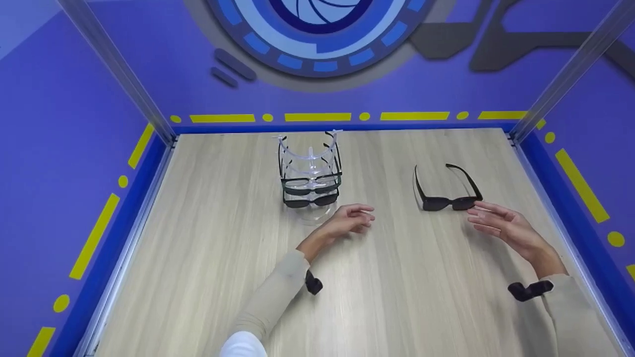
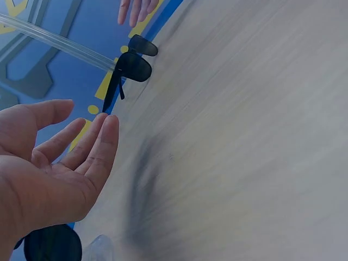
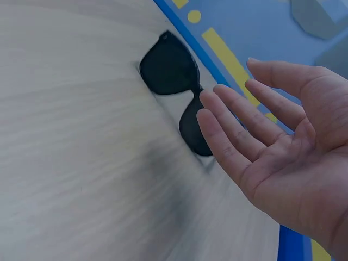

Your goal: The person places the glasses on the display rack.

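A pair of black sunglasses (image 1: 449, 203) lies on the table at the right, its temples unfolded and pointing to the back wall. My right hand (image 1: 508, 230) is just right of its front, holding nothing; in the right wrist view the fingers (image 3: 234, 122) overlap one dark lens, and contact cannot be told. My left hand (image 1: 347, 220), fingers loosely bent, holds nothing near the foot of a clear display stand (image 1: 311, 154). Several pairs of glasses hang on that stand one above another, the lowest being dark sunglasses (image 1: 311, 201). In the left wrist view, a dark lens (image 2: 53, 244) shows below the left hand.
The wood-grain table (image 1: 223, 248) is bounded by a blue back wall (image 1: 149, 59) and side walls with yellow marks. Metal posts (image 1: 119, 69) rise at the back corners. Small black wrist devices (image 1: 530, 290) sit on both sleeves.
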{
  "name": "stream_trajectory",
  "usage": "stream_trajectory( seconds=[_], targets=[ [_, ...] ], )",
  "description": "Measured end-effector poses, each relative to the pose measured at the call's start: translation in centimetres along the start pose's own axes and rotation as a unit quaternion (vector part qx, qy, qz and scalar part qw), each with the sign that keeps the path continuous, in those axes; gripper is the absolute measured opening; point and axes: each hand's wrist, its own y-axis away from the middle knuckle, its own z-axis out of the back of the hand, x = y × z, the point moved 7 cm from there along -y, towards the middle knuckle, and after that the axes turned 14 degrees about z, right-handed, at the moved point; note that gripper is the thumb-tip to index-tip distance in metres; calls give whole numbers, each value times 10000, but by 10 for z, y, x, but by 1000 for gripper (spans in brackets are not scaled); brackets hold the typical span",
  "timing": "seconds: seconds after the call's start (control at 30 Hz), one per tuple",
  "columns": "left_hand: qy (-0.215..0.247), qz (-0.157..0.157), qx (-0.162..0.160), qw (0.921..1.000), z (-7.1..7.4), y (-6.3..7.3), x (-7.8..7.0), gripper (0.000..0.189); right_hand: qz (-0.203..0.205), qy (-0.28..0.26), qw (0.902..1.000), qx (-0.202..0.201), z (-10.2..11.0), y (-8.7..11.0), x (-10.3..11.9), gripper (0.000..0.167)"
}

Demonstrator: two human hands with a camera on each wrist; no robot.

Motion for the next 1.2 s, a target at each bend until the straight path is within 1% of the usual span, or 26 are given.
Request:
stream_trajectory(
  seconds=[0.17,0.27,0.33,0.43,0.53,0.63,0.8,0.9,0.93,1.07,1.13,1.2],
  targets=[
    [207,78,-85,9997,-6,-15,-5,45,29,-307,9995,-51,13,5,-1,45],
    [310,69,-135,9994,-12,-20,-9,47,48,-384,9992,-66,18,6,-3,46],
    [359,57,-163,9992,-16,-24,-10,49,30,-377,9992,-89,20,7,-4,47],
    [418,120,-187,9989,-22,-30,-9,51,-16,-525,9985,-148,23,9,-6,47],
    [436,218,-189,9986,-27,-35,-7,53,-60,-627,9976,-271,26,8,-7,45],
    [465,250,-191,9984,-30,-39,-6,53,-122,-689,9967,-412,29,6,-8,43],
    [771,195,-161,9967,-36,-49,-5,55,-322,-699,9945,-716,38,6,-7,42],
    [942,189,-196,9952,-43,-55,-5,56,-350,-718,9928,-894,43,8,-5,42],
    [985,194,-198,9947,-45,-57,-5,56,-341,-767,9921,-938,44,8,-5,42],
    [1039,220,-144,9942,-53,-65,-8,58,-338,-1255,9844,-1183,43,2,-4,40],
    [1000,208,-116,9947,-56,-69,-11,58,-403,-1404,9805,-1313,41,-2,-5,50],
    [947,158,-95,9953,-58,-72,-16,59,-458,-1452,9786,-1384,39,-8,-6,68]
  ],
)
